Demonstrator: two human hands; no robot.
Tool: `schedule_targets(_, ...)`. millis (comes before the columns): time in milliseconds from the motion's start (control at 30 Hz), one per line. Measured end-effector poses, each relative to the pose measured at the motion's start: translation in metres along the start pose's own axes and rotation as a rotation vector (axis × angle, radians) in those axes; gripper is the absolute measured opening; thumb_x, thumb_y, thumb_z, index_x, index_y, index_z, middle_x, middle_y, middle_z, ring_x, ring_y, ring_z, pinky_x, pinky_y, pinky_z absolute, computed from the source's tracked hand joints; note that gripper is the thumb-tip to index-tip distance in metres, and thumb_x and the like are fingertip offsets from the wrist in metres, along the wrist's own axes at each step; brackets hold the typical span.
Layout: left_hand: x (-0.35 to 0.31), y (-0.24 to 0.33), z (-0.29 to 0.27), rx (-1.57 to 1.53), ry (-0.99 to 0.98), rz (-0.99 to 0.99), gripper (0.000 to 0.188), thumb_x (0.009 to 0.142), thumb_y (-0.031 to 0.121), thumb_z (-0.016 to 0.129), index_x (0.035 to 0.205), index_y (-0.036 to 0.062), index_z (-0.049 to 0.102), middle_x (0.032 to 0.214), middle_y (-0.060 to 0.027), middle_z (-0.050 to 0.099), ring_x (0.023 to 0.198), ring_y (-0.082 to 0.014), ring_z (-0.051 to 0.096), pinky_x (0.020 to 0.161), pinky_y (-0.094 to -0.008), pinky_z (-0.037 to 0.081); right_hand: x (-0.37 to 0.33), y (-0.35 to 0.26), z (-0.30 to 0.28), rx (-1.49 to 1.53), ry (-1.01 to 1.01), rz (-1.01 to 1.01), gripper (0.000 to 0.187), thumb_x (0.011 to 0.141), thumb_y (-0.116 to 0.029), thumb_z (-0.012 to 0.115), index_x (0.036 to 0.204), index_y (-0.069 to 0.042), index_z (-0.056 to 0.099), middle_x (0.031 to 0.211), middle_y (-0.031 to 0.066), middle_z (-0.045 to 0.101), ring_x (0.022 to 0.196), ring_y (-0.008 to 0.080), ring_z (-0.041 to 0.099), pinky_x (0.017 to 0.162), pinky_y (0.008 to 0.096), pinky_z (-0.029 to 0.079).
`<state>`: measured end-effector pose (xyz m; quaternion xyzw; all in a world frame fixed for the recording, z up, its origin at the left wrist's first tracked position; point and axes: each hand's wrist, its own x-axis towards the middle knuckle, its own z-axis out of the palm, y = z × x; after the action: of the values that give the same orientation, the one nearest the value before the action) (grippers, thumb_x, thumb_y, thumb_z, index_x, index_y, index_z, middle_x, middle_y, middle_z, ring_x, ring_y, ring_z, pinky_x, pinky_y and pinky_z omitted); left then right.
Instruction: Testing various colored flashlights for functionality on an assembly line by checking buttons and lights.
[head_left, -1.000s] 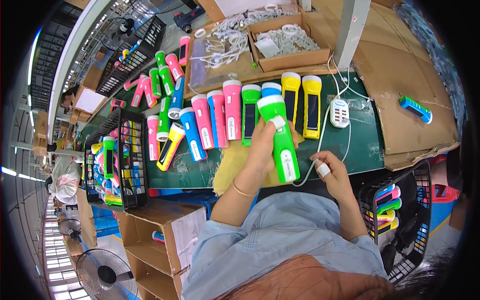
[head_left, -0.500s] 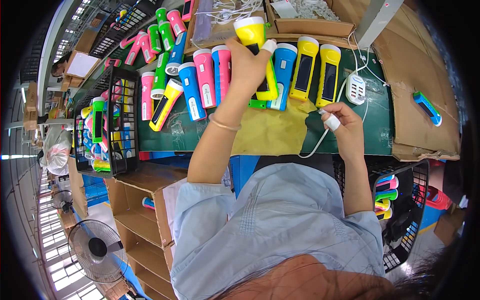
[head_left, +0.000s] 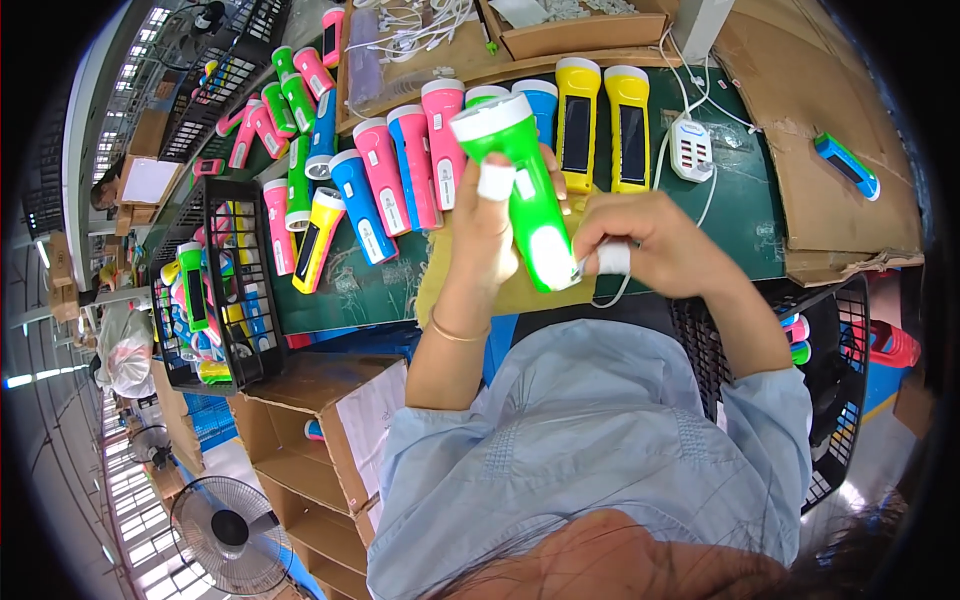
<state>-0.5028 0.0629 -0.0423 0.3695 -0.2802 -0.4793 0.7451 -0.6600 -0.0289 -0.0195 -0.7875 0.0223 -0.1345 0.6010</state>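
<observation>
My left hand (head_left: 487,215), its thumb wrapped in white tape, is closed round a green flashlight (head_left: 535,200) with a white head. The flashlight is tilted, head up and away, tail toward me. At its tail end, my right hand (head_left: 640,243) pinches the tip of a white charging cable (head_left: 617,301); a finger of this hand is also taped white. The small plug is mostly covered by the fingers, and I cannot tell if it is inserted. Behind my hands stand two yellow flashlights (head_left: 628,130) with dark panels. Pink and blue flashlights (head_left: 363,210) lie to the left.
A white multi-port charger (head_left: 691,150) with cables sits right on the green table (head_left: 740,235). A yellow cloth (head_left: 433,285) lies under my hands. Left stands a black basket (head_left: 262,365) of flashlights. A blue-green flashlight (head_left: 848,167) rests on cardboard at right.
My left hand has brought its flashlight nearer and turned it, from a yellow face with green edge to a green face. My right hand has moved left with the cable to the flashlight's tail.
</observation>
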Motion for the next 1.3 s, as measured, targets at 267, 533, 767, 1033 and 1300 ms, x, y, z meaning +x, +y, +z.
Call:
schedule_targets(267,-0.011,-0.009,0.002,-0.310,0.113,-0.117,0.064,0.085,0.062,0.040,0.114,0.0046,0.045,0.088,-0.0056,0.050,0.071,-0.0169,0.049,0.062,-0.0306,0.043,-0.035,0.029,0.047,-0.621,0.178,-0.718,0.031,0.064,-0.003,0.066,0.095,-0.002,0.062,0.075,0.0033,0.052,0.059,0.0158,0.046,0.048,0.0291,0.034)
schedule_targets(533,-0.020,-0.021,0.006,-0.104,-0.055,0.221,0.075,0.074,0.069,0.050,0.110,0.0029,0.043,0.079,-0.0074,0.050,0.068,-0.0166,0.050,0.060,-0.0299,0.043,-0.027,0.002,0.055,-0.299,0.513,-0.077,0.045,0.060,-0.022,0.079,0.095,-0.004,0.059,0.070,0.0091,0.053,0.060,0.0247,0.058,0.051,0.0317,0.046)
schedule_targets(767,-0.060,-0.029,-0.008,0.643,-0.275,0.261,0.070,0.063,0.023,0.081,0.118,0.0016,0.042,0.102,-0.0125,0.055,0.091,-0.0242,0.056,0.081,-0.0365,0.045,-0.028,0.050,0.044,-0.189,0.346,-0.015,0.054,0.064,-0.015,0.074,0.111,-0.003,0.050,0.091,0.0151,0.055,0.079,0.0297,0.056,0.070,0.0355,0.045)
schedule_targets(1033,-0.063,-0.030,0.010,1.102,-0.029,0.307,0.066,0.071,0.008,0.071,0.121,-0.0044,0.028,0.107,-0.0120,0.047,0.097,-0.0201,0.050,0.086,-0.0335,0.041,-0.050,0.042,0.020,-0.019,0.521,0.172,0.014,0.087,-0.009,0.050,0.086,0.002,0.059,0.079,0.0109,0.059,0.075,0.0196,0.057,0.068,0.0280,0.043)
schedule_targets(1300,-0.046,-0.017,0.008,0.698,0.008,-0.191,0.072,0.073,0.001,0.063,0.130,0.0005,0.020,0.112,-0.0112,0.043,0.097,-0.0212,0.051,0.081,-0.0307,0.044,-0.045,0.025,0.024,-0.038,0.430,0.087,0.014,0.086,-0.011,0.051,0.078,0.001,0.055,0.064,0.0066,0.057,0.056,0.0140,0.053,0.053,0.0261,0.040)
